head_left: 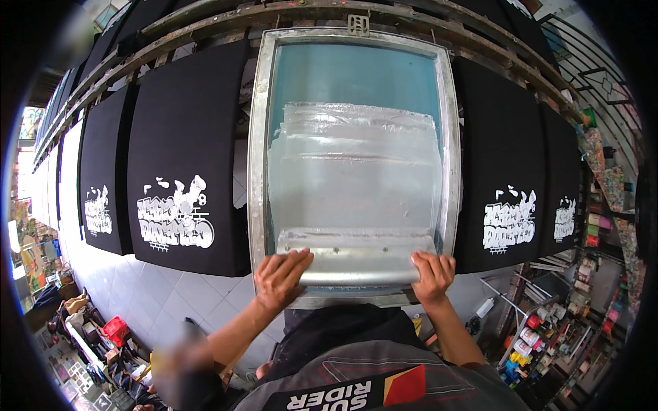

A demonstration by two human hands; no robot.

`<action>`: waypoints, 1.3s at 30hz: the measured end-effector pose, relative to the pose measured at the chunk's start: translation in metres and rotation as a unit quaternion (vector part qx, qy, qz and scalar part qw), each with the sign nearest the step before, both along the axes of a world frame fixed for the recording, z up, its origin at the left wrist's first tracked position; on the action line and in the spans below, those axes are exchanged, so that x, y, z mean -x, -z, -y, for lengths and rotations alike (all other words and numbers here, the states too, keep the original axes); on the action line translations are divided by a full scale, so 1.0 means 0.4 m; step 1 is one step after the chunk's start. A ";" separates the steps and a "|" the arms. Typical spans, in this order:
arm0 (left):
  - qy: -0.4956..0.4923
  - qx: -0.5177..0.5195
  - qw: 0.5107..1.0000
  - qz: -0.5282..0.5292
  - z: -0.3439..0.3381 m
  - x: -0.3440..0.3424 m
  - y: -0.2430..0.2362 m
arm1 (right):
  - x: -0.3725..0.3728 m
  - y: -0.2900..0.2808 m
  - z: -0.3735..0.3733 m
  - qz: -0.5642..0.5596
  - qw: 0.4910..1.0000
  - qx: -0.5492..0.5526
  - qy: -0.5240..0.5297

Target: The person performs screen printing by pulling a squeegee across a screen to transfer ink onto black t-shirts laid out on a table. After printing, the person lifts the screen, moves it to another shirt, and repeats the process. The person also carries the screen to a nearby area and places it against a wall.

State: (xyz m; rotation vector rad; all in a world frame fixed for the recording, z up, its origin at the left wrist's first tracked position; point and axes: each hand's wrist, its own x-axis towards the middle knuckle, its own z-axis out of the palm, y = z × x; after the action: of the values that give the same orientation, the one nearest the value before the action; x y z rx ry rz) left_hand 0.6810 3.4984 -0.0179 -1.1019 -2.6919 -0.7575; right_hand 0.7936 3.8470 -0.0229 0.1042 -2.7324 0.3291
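A metal-framed printing screen (262, 137) with blue-green mesh (353, 68) lies straight in front of me. A streaky layer of pale ink (349, 178) covers much of its mesh. Near the screen's lower edge lies a wide silver squeegee (356, 267). My left hand (281, 274) grips its left end, fingers curled over the top, and my right hand (433, 274) holds the right end likewise. The squeegee's blade is mostly hidden under its metal holder.
Black garments on boards (185, 116) (497, 123), printed with white designs, flank the screen. Metal rails (205, 14) run behind. Paint containers (528, 335) stand lower right; clutter and a red item (116, 330) lie lower left, beside a blurred shape at my left arm.
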 end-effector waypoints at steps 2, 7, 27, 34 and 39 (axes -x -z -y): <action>-0.005 -0.010 1.000 -0.012 -0.016 0.053 0.006 | 0.062 0.001 -0.018 -0.015 1.000 0.002 -0.010; 0.001 -0.038 0.998 -0.059 -0.053 0.246 0.074 | 0.260 0.029 -0.072 -0.089 0.995 -0.010 -0.034; 0.043 0.043 0.998 -0.011 0.082 -0.182 -0.009 | -0.208 -0.011 0.056 -0.016 0.997 0.012 -0.071; 0.022 -0.053 0.994 0.088 0.106 -0.202 -0.014 | -0.264 -0.014 0.047 0.069 0.985 0.091 -0.129; -0.342 -0.072 0.935 0.064 0.133 -0.208 0.024 | -0.264 -0.007 0.016 0.009 0.981 0.149 0.122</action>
State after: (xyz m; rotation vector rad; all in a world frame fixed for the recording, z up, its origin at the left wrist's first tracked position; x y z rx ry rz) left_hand 0.7642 3.4454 -0.0274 -0.0437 -2.7683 -0.8754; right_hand 0.8993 3.8408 -0.0200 -0.3141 -2.6383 0.6610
